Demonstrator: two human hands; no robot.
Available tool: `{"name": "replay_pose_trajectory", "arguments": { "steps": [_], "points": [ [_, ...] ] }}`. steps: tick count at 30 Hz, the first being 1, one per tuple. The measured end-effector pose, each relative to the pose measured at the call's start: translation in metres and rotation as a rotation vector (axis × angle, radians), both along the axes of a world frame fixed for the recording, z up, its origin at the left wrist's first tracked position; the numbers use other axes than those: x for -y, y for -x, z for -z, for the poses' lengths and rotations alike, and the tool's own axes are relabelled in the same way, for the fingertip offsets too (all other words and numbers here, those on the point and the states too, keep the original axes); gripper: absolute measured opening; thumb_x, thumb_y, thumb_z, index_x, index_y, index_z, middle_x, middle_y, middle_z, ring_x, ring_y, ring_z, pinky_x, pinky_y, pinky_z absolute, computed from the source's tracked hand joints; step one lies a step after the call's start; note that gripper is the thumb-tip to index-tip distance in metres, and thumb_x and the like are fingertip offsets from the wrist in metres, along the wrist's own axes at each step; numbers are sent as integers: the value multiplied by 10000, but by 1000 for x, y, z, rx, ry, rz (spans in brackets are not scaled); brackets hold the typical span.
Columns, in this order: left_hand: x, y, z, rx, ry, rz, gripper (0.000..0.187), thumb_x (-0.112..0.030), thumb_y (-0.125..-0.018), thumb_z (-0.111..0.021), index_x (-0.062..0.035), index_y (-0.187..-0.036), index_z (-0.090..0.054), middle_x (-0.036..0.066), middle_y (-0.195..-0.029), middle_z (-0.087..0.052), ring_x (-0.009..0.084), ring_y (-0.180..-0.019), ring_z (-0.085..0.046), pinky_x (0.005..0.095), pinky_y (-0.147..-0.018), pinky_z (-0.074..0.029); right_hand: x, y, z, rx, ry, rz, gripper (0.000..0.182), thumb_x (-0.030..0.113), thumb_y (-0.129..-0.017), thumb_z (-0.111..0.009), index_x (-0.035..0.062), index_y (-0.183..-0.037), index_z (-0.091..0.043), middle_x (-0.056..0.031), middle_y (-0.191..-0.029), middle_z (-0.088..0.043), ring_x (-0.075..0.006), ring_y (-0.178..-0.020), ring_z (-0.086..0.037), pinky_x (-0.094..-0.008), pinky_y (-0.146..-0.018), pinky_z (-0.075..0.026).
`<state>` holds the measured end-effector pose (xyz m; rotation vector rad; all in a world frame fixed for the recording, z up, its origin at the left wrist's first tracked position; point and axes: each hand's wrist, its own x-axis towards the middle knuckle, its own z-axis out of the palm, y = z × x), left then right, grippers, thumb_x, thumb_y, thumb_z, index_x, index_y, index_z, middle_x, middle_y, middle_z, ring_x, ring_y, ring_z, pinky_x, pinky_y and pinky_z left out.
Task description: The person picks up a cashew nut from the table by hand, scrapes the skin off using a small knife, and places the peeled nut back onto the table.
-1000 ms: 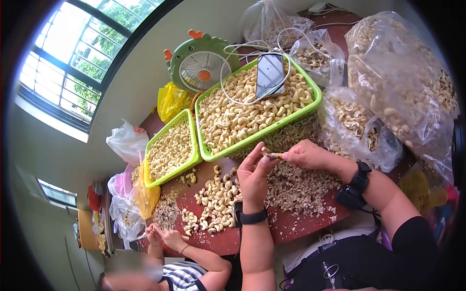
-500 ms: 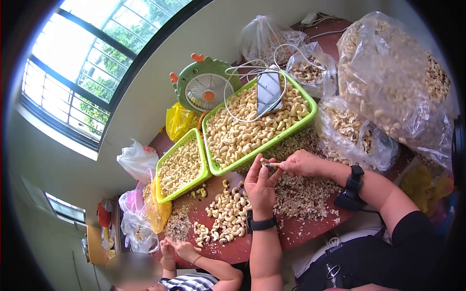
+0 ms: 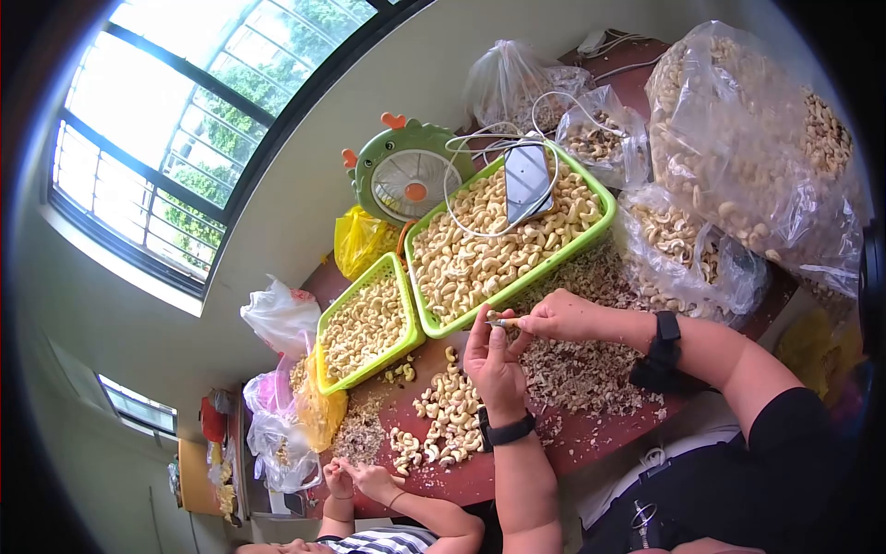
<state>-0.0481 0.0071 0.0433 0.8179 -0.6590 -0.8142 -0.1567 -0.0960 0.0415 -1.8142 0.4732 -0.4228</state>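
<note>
My left hand (image 3: 499, 377) is raised over the table, its fingertips pinching a cashew nut (image 3: 492, 315). My right hand (image 3: 565, 317) grips a small knife (image 3: 513, 322) with a light wooden handle, and the blade touches the nut or lies right at it. Below my left hand a loose pile of cashews (image 3: 447, 406) is spread on the red table (image 3: 591, 450). Under my right hand lies a heap of brown skins and crumbs (image 3: 586, 377). Just beyond both hands stands a large green basket (image 3: 519, 297) full of cashews.
A phone (image 3: 528, 183) with a white cable lies on the large basket's nuts. A smaller green basket (image 3: 406, 346), a green fan (image 3: 406, 175) and bags of cashews (image 3: 738, 138) surround it. A co-worker's hands (image 3: 365, 480) work at the lower left.
The camera view has shifted, so the baskets, fan and window appear farther right and slightly lower. My hands keep the cashew and knife together, with the knife's angle slightly changed.
</note>
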Motion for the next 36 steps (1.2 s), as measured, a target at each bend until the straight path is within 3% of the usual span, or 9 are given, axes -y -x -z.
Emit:
{"name": "replay_pose_trajectory", "arguments": {
  "steps": [7,12,19,24,29,36],
  "points": [
    [3,3,2,38,-21,-50,304,-7,-822,-458,33,-1122,-429,161,-993,-532,221,-910,-547,358,-733,-518,3,0,7,37,-13,22,465,424,-790,-472,1,-639,-596,-67,-484,-507,-136,-442,-473,-280,-458,-397],
    [8,5,11,-12,-24,-74,285,-8,-812,-470,40,-1092,-448,145,-976,-543,232,-926,-546,364,-736,-517,11,4,11,37,126,55,460,411,-790,-474,-3,-628,-590,-87,-466,-487,-155,-432,-459,-305,-452,-384],
    [9,9,6,-174,6,-12,283,-14,-810,-471,19,-1090,-462,114,-969,-553,230,-943,-539,380,-757,-504,12,5,12,16,49,45,445,394,-792,-480,-5,-627,-590,-78,-462,-483,-142,-431,-455,-296,-447,-376],
    [8,6,8,-88,-19,-24,297,5,-817,-446,9,-1113,-448,115,-973,-548,220,-931,-541,395,-748,-507,10,8,6,-12,69,-7,446,400,-790,-488,0,-619,-589,-69,-463,-484,-127,-444,-472,-274,-455,-389],
    [9,7,8,-55,-27,-69,279,17,-796,-465,30,-1075,-460,139,-936,-549,225,-894,-557,383,-730,-518,11,5,15,53,216,66,510,461,-769,-470,-14,-615,-576,-150,-485,-491,-233,-439,-486,-321,-461,-405],
    [10,7,13,-114,-34,-81,231,-12,-772,-509,32,-996,-472,132,-922,-550,235,-902,-554,378,-728,-516,11,7,14,45,190,75,497,440,-769,-478,-17,-598,-570,-146,-466,-471,-211,-418,-455,-325,-450,-388]
  ]
}}
